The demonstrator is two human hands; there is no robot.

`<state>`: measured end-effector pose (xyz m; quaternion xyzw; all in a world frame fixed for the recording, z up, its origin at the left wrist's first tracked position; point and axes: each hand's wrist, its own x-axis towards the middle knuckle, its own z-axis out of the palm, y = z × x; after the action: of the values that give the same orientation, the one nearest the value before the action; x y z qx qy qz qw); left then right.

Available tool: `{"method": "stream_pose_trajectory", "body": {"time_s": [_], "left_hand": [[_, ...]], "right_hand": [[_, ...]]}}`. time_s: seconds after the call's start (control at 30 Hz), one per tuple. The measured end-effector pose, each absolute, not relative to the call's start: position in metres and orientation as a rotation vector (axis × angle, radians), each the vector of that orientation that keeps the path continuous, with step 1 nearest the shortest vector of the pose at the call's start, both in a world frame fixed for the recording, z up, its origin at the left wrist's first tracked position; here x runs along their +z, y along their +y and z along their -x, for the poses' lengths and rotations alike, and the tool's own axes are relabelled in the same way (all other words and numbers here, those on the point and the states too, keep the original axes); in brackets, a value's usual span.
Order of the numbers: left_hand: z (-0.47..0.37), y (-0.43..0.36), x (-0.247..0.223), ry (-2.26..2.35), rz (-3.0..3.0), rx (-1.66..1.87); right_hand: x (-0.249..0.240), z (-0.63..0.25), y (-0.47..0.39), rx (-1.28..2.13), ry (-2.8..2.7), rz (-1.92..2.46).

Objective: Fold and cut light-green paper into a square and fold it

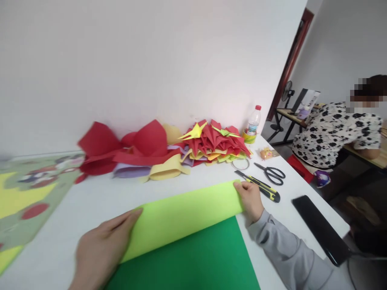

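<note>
Dark green paper [193,257] lies nearest my camera on the white table [54,257], and I take every place from it. Along its far edge runs the lime strip [187,217] I have in both hands; from my post I cannot tell whether the two are joined. At the green paper's far left corner, my left hand [101,245], a little blurred, grips the strip's left end, thumb on top, its other fingers mostly hidden. Past the green paper's far right corner, my right hand [251,199] pinches the strip's other end between thumb and forefinger. Beyond that same corner I see a yellow-and-black cutter [260,187], then black scissors [273,175]. Right of the green paper lies a long black object [320,229]. Well beyond the green paper, large red paper shapes [148,141] and a heap of pointed red pieces [216,141] rest by the wall [136,60]. Well to its left spreads a patterned sheet [60,205]. Far off to its right, a person in a spotted top [332,129] sits turned away
</note>
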<state>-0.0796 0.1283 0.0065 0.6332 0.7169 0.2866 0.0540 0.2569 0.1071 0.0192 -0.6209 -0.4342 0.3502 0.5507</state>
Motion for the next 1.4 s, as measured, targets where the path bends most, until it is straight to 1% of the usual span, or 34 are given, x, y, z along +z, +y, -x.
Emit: {"method": "stream_pose_trajectory", "body": {"time_s": [0.13, 0.3, 0.63, 0.7, 0.87, 1.13, 1.3, 1.4], "left_hand": [[0.073, 0.141, 0.005, 2.214, -1.982, 0.824], [0.06, 0.135, 0.003, 2.322, -2.1, 0.814], [0.046, 0.12, 0.018, 2.493, -2.264, 0.755], [0.045, 0.12, 0.019, 2.416, -2.375, 0.72], [0.049, 0.126, 0.013, 1.969, -2.69, 0.571], [0.038, 0.112, 0.015, 1.724, -2.838, 0.379], [0.031, 0.104, 0.016, 1.576, -3.052, 0.069], [0.037, 0.108, 0.007, 1.377, -3.194, -0.043]], "right_hand": [[0.011, -0.256, 0.115, 0.605, -1.19, 1.584], [0.007, -0.254, 0.114, 0.427, -1.339, 1.687], [0.005, -0.256, 0.113, 0.304, -1.463, 1.761], [0.004, -0.256, 0.113, 0.294, -1.474, 1.768], [0.003, -0.255, 0.114, 0.261, -1.508, 1.795], [0.007, -0.253, 0.115, 0.177, -1.526, 1.899], [0.012, -0.25, 0.114, 0.142, -1.532, 1.987], [0.016, -0.249, 0.115, 0.134, -1.519, 2.041]]}}
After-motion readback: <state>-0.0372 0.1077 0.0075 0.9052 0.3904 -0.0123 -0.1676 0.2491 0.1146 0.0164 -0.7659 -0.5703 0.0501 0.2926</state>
